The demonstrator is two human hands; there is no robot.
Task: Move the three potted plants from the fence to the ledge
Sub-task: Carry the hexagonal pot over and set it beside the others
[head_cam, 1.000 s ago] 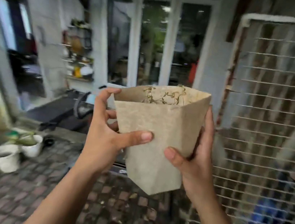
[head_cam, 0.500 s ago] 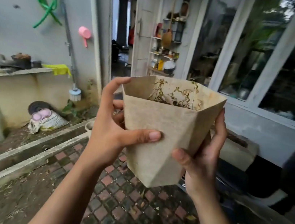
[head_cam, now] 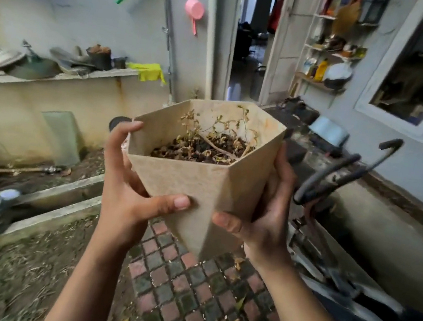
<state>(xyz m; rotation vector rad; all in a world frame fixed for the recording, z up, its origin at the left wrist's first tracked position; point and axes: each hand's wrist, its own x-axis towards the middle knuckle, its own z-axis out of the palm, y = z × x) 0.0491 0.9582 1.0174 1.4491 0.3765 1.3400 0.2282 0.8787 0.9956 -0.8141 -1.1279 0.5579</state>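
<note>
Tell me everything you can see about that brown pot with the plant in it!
The pot is tan, looks like speckled paper or cardboard, with flat angled sides narrowing to the bottom and a wide open top. Inside lie dark soil and a thin, mostly dried-out plant with a few small leaves. It is held up in the air above the brick paving, roughly upright. The left hand and right hand grip it from either side.
</note>
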